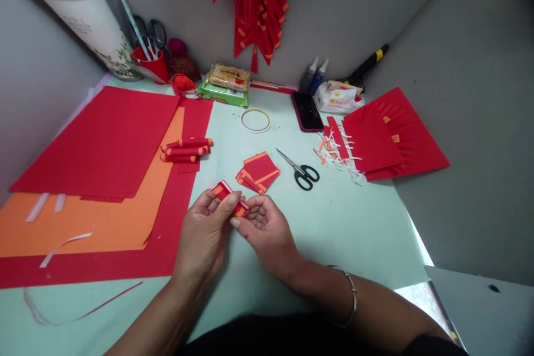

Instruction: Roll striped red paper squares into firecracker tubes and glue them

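A small red paper piece [222,190] with orange bands and a pale strip along its upper edge is partly curled. My left hand [211,222] pinches it between thumb and fingers. At its right end, my right hand [263,222] closes its thumb and fingers round the corner. Just beyond my hands lies a small stack of red cards [263,169] edged in orange. Black-handled scissors [298,168] rest to the right of that stack, blades partly apart. Several rolled red tubes [187,150] with orange ends lie on red paper to the left.
Large red sheets [100,139] and orange paper [125,228] cover the left side. A tape roll [256,120], a phone [307,112] and paper scraps [334,150] lie farther back, with red folded paper [417,133] at right. A tall white cup [83,16] leans at back left.
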The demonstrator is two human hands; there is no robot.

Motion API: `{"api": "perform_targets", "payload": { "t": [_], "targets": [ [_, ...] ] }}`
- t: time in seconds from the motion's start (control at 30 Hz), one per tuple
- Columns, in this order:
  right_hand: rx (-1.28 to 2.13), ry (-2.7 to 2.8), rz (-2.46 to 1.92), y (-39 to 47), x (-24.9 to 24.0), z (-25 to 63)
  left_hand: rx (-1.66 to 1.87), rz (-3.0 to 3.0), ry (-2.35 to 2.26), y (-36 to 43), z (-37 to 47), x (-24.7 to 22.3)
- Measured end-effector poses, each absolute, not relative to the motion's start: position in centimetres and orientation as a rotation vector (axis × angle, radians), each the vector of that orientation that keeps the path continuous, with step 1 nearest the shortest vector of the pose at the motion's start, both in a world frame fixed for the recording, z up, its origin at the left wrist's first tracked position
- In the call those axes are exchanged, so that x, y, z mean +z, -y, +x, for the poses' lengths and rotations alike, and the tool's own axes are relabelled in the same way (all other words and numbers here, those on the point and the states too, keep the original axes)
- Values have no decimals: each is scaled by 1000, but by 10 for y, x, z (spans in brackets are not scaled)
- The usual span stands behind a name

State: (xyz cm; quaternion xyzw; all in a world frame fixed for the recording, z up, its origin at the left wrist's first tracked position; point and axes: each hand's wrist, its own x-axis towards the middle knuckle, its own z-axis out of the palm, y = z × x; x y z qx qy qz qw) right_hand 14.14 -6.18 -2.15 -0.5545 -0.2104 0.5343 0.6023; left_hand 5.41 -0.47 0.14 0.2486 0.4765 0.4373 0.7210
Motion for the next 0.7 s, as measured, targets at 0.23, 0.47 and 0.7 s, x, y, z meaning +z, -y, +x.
{"api": "perform_targets", "payload": {
  "t": [0.23,0.47,0.7],
  "targets": [
    [1162,544,-1363,64,-19,141,982,524,-1027,5,56,2],
    [1109,635,-1410,68,-16,143,982,509,-1006,6,53,0],
    [1114,637,-1403,68,-13,146,976,479,-968,8,52,1]
  ]
}}
